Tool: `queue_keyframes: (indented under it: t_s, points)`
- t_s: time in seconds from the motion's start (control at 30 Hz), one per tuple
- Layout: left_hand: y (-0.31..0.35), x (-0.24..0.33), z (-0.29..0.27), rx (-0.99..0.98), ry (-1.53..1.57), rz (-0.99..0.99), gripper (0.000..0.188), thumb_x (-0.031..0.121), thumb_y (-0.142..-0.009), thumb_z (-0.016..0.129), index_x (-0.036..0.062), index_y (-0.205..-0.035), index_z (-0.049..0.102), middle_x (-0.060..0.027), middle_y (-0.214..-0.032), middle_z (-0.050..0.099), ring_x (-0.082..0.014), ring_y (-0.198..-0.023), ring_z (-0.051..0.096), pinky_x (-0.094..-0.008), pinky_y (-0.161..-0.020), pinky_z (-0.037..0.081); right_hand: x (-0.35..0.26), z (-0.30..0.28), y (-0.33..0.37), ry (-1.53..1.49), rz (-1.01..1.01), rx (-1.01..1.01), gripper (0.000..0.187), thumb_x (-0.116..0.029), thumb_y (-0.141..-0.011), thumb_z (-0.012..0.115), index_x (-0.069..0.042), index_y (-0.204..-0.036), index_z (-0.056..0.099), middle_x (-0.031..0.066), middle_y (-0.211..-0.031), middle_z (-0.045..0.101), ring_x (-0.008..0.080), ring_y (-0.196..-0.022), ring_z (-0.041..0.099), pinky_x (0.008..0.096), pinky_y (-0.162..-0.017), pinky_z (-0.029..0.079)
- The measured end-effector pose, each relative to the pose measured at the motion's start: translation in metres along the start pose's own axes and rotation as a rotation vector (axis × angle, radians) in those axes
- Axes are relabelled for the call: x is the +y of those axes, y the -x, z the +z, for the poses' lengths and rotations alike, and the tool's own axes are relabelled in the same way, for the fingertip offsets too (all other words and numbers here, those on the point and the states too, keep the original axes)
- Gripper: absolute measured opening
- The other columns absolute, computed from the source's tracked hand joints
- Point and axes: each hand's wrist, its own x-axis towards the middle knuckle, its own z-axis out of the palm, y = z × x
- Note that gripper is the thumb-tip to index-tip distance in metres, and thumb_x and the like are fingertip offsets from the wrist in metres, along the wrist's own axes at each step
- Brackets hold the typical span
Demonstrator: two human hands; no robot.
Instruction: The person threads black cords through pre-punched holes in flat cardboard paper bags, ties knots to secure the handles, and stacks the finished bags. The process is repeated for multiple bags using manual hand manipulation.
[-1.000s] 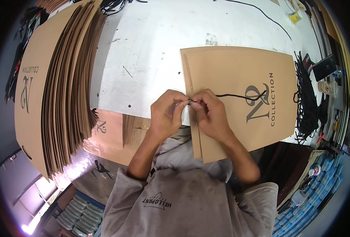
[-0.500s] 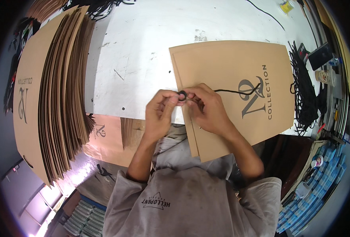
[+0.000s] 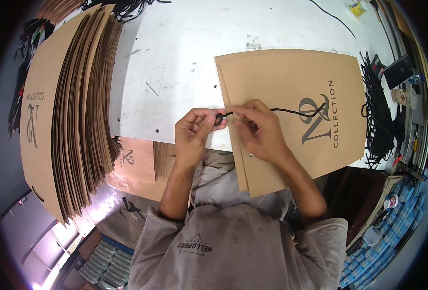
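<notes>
A flat brown paper bag [image 3: 277, 72] with dark print lies at the right of the table, its near part reaching over the front edge toward my lap. At its left edge, my left hand [image 3: 193, 133] pinches a small coil of black cord [image 3: 218, 119] between thumb and fingers. My right hand [image 3: 262, 133] is closed, fingertips pinching the same cord just right of the coil. From behind that hand the cord runs rightward across the bag's printed face. Below my right hand, a small eyelet [image 3: 251, 155] shows in the bag near its left edge.
A thick stack of brown paper bags [image 3: 42, 96] stands at the left. To the right lies a bundle of black cords [image 3: 378, 116], with a dark phone-like slab [image 3: 398, 71] behind it. One loose cord [image 3: 337, 19] and a yellow-white tub [image 3: 356, 8] are at the far right.
My hands have drawn slightly apart. A short stretch of cord now shows between them, and the coil in my left hand is more exposed. The whole view has shifted a little.
</notes>
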Motion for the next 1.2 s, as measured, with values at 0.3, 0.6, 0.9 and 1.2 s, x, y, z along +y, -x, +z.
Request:
queue_keyframes:
  t_s: [0.3, 0.6, 0.9, 1.2]
  points:
    - [0.036, 0.037, 0.0, -0.073, -0.098, 0.28, 0.017, 0.005, -0.099, 0.071, -0.0066, -0.112, 0.068, -0.0205, -0.11, 0.073, -0.02, -0.087, 0.072, -0.03, -0.077, 0.06, 0.002, -0.004, -0.013, 0.283, -0.2, 0.011, 0.03, -0.003, -0.087, 0.072, -0.003, -0.117, 0.073, 0.0127, -0.096, 0.067, 0.0317, -0.08, 0.068, 0.04, -0.073, 0.057]
    - [0.032, 0.022, -0.014, 0.211, -0.884, 0.104, 0.015, 0.008, -0.094, 0.077, 0.0013, -0.105, 0.071, -0.0067, -0.083, 0.073, -0.0106, -0.065, 0.066, -0.0251, -0.057, 0.05, 0.032, -0.176, 0.05, 0.813, 0.07, 0.055, 0.034, 0.008, -0.086, 0.073, 0.0, -0.118, 0.067, 0.0128, -0.115, 0.061, 0.0256, -0.089, 0.063, 0.0344, -0.08, 0.054]
    - [0.035, -0.003, 0.041, -0.03, -0.859, -0.035, 0.022, 0.016, -0.094, 0.08, -0.0018, -0.094, 0.067, -0.0063, -0.075, 0.072, -0.0072, -0.065, 0.067, -0.0246, -0.056, 0.052, 0.017, -0.068, 0.074, -0.659, 0.509, 0.099, 0.021, 0.001, -0.101, 0.064, 0.001, -0.121, 0.061, 0.0059, -0.09, 0.071, 0.0118, -0.074, 0.066, 0.0271, -0.067, 0.054]
    - [0.021, -0.002, 0.021, -0.046, -0.096, -0.374, 0.026, 0.011, -0.107, 0.061, -0.0033, -0.128, 0.057, -0.0102, -0.1, 0.074, -0.0127, -0.085, 0.072, -0.0279, -0.073, 0.061, 0.001, -0.017, 0.077, -0.396, 0.12, 0.218, 0.014, 0.007, -0.095, 0.069, 0.003, -0.108, 0.068, 0.0095, -0.097, 0.073, 0.0129, -0.08, 0.068, 0.0259, -0.069, 0.051]
